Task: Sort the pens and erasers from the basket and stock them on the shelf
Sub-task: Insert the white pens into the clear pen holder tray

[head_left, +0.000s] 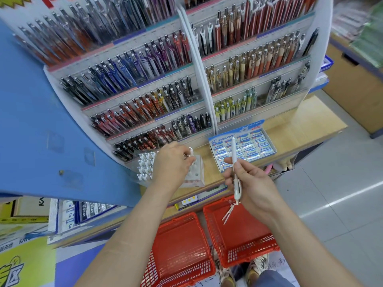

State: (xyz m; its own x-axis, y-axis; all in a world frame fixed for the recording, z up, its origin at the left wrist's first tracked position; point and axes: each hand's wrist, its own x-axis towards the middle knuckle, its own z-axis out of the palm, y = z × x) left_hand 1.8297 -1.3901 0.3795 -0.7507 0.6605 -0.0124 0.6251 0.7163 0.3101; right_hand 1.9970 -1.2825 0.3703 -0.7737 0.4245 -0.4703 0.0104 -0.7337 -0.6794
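My right hand (247,179) grips a white pen (235,160), tip pointing up toward the eraser box, a small tag dangling from its lower end. My left hand (173,162) pinches another white pen (191,151) over a white pen holder (195,175) with round holes, standing on the wooden shelf (290,129). White pens (145,165) stand in a clear holder to its left. A blue box of Pilot erasers (244,148) lies open on the shelf. Two red baskets (180,249) (238,235) sit on the floor below; I see nothing inside them.
A tiered pen display (145,85) full of coloured pens rises behind the shelf. A blue panel (41,121) stands at the left. Boxed stock (83,212) sits beneath it. Grey tiled floor (342,193) stretches to the right. My shoes (257,266) show beside the baskets.
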